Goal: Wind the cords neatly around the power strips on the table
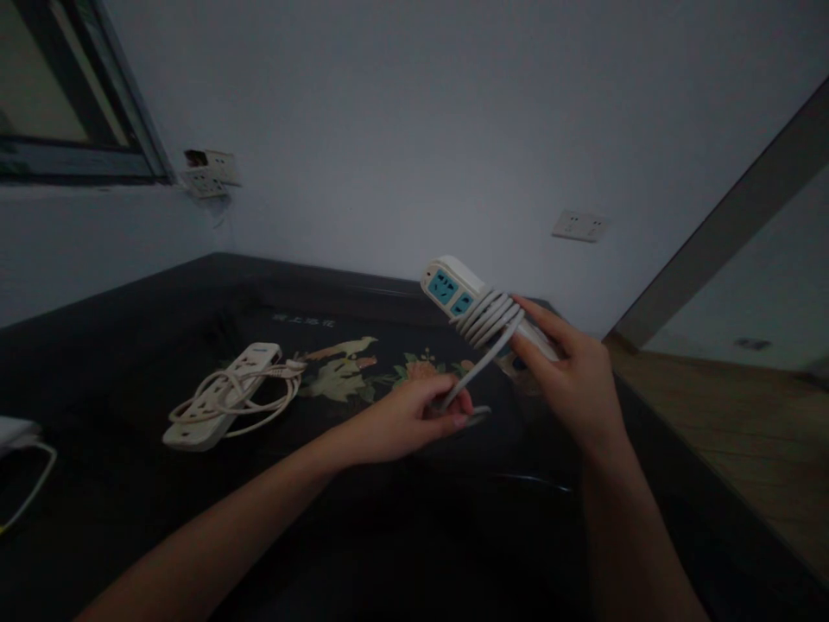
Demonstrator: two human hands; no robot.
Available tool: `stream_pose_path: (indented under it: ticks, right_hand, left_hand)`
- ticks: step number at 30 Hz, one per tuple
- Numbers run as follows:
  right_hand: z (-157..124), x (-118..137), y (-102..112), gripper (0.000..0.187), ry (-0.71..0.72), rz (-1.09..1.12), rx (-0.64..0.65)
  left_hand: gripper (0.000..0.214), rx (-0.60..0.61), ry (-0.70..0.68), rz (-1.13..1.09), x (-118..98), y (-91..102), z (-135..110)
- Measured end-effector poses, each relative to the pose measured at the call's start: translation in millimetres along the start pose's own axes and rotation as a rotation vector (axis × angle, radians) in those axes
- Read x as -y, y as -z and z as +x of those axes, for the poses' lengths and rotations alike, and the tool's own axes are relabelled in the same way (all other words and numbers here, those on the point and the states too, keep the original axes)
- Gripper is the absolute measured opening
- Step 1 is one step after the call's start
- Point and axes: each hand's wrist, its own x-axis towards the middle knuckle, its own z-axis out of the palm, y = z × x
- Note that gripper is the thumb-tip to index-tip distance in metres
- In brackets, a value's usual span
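Observation:
A white power strip (455, 275) with blue sockets is held above the dark table, tilted up toward the left. Several turns of its white cord (487, 316) are wrapped around its middle. My right hand (562, 367) grips the strip's near end, fingers closed on both sides of it. Lower and to the left, my left hand (414, 413) is closed around a length of the same cord, which runs taut up to the wraps. A short loop of cord sticks out beyond its fingers. The cord's plug is not visible.
A second white power strip (205, 419) lies at the left on the black table (311, 294), its cord loosely coiled on top. A white device with a cable (26, 441) sits at the left edge. Wall sockets (579, 226) are behind; wooden floor (738, 415) shows at right.

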Motion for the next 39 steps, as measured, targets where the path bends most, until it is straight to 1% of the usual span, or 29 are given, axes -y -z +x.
stream_pose_path:
  ticks: [2,3,5,7,9,11,13,16,18,20,22,23,24,26,28,30,31,34,36,37,39]
  right_hand:
    - [1,-1,2,0.044,-0.004,0.033,-0.011]
    - [2,-1,3,0.043,-0.007,0.045,-0.014]
    - [3,0,5,0.042,-0.02,0.06,-0.025]
    - [3,2,7,0.041,-0.036,0.079,-0.047]
    - [3,4,8,0.039,-0.049,0.103,-0.067]
    - [2,5,8,0.039,-0.047,0.13,-0.076]
    - [1,5,9,0.039,-0.047,0.144,-0.086]
    - [1,5,10,0.041,-0.064,0.154,-0.13]
    - [1,5,13,0.041,-0.075,0.197,-0.16]
    - [0,6,17,0.039,-0.082,0.296,-0.195]
    - [-2,10,24,0.037,-0.104,0.421,-0.213]
    - [-3,13,28,0.035,-0.117,0.476,-0.222]
    - [-5,16,32,0.033,-0.129,0.515,-0.235]
    - [-7,22,40,0.031,-0.155,0.553,-0.265]
    - [-8,24,45,0.029,-0.188,0.554,-0.318]
    - [-6,21,48,0.031,-0.235,0.541,-0.384]
    - [-4,17,49,0.033,-0.259,0.53,-0.412]
    - [4,-3,49,0.034,-0.285,0.489,-0.485]
    - [11,-20,49,0.028,-0.28,0.475,-0.554]
    - [15,-28,49,0.022,-0.283,0.48,-0.602]
    - [21,-43,49,0.014,-0.287,0.513,-0.684]
  left_hand:
    - [0.01,0.041,-0.023,-0.057,4,-1.6,1]
    - [0.014,0.056,-0.032,-0.077,6,-3.6,2]
    - [0.028,0.065,-0.031,-0.129,11,-10.4,3]
    - [0.044,0.055,0.002,-0.211,17,-20.0,5]
    - [0.052,0.054,0.066,-0.275,24,-29.7,7]
    - [0.051,0.099,0.135,-0.3,29,-36.7,9]
    - [0.041,0.165,0.179,-0.274,31,-39.6,10]
    - [0.019,0.238,0.146,-0.127,31,-39.0,9]
    - [0.016,0.231,0.106,0.076,35,-38.0,8]
    - [0.017,0.157,0.122,0.351,43,-37.0,7]
    - [0.017,0.044,0.18,0.573,57,-34.1,8]
    - [0.017,-0.012,0.204,0.629,64,-31.2,8]
    - [0.017,-0.065,0.215,0.634,71,-27.1,10]
    - [0.018,-0.161,0.198,0.552,84,-14.6,14]
    - [0.022,-0.241,0.156,0.425,91,2.0,18]
    - [0.026,-0.286,0.136,0.345,93,19.8,20]
    - [0.028,-0.304,0.134,0.34,92,28.1,20]
    - [0.031,-0.354,0.091,0.44,84,48.7,18]
    - [0.03,-0.332,0.026,0.478,76,58.9,14]
    - [0.029,-0.279,0.005,0.455,71,63.2,11]
    - [0.029,-0.117,0.018,0.329,62,70.9,5]
